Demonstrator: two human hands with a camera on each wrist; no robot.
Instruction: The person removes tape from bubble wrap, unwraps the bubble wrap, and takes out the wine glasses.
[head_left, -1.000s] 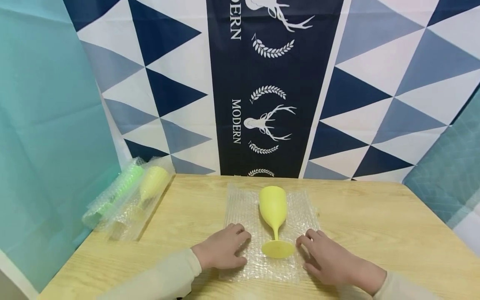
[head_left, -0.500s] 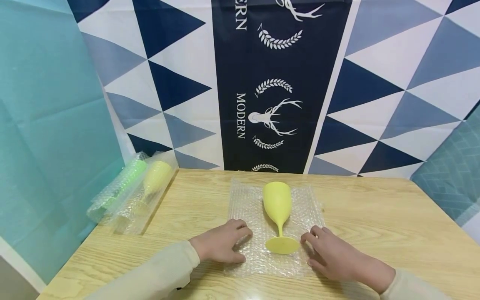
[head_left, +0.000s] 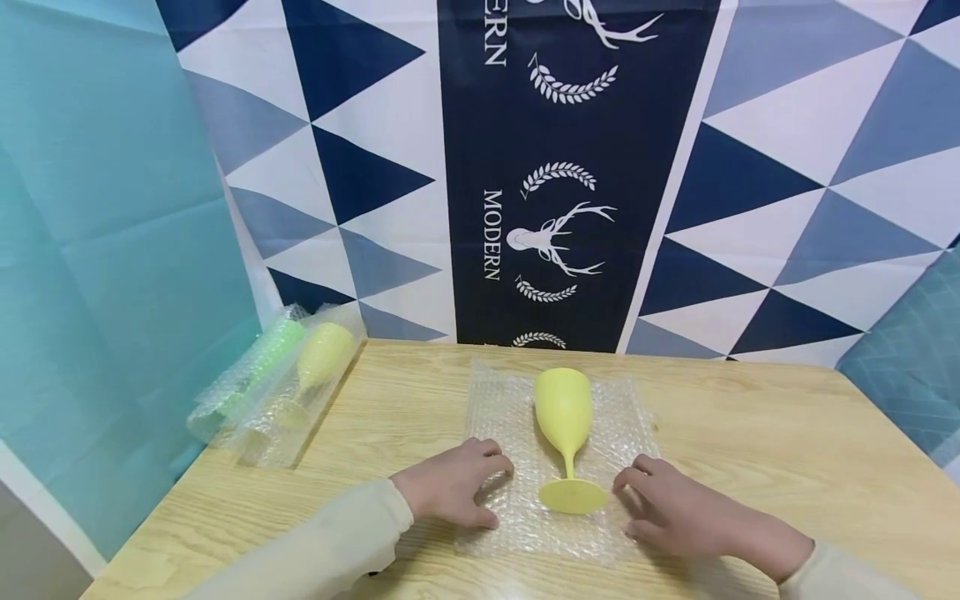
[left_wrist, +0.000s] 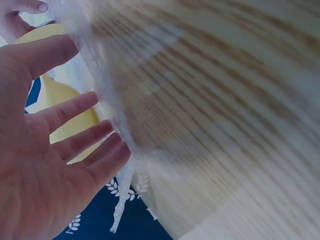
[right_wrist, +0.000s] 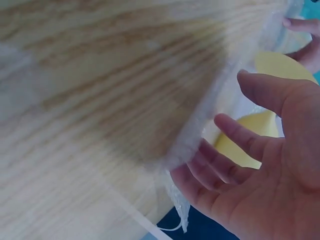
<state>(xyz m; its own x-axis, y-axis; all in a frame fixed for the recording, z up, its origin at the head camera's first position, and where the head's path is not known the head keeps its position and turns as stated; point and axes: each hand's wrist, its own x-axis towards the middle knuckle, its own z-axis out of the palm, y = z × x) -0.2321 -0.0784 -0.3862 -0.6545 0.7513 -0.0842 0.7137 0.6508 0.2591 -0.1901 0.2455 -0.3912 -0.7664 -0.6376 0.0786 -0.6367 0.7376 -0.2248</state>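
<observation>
A yellow plastic goblet (head_left: 564, 410) lies on its side on a sheet of bubble wrap (head_left: 501, 408), bowl toward the wall and round foot toward me. My left hand (head_left: 459, 485) rests at the sheet's left edge, its spread fingertips touching the plastic. On the opposite edge, my right hand (head_left: 678, 510) has loosely bent fingers at the wrap, close beside the goblet's foot. The left wrist view shows the wrap's edge (left_wrist: 107, 90) along the fingertips, with the goblet (left_wrist: 57, 92) behind the fingers. In the right wrist view, the fingers meet the wrap (right_wrist: 197, 125) likewise.
Two clear bubble-wrap bundles lie at the table's left edge, a green item (head_left: 262, 358) in one and a yellow goblet (head_left: 324, 354) in the other. The wooden table (head_left: 757, 425) ends at a patterned cloth (head_left: 555, 242) behind. A teal cloth (head_left: 127, 225) hangs at the left.
The head view has shifted, so the whole scene sits slightly farther right. Both hands stay at the wrap's edges, and the goblet keeps its place on the sheet.
</observation>
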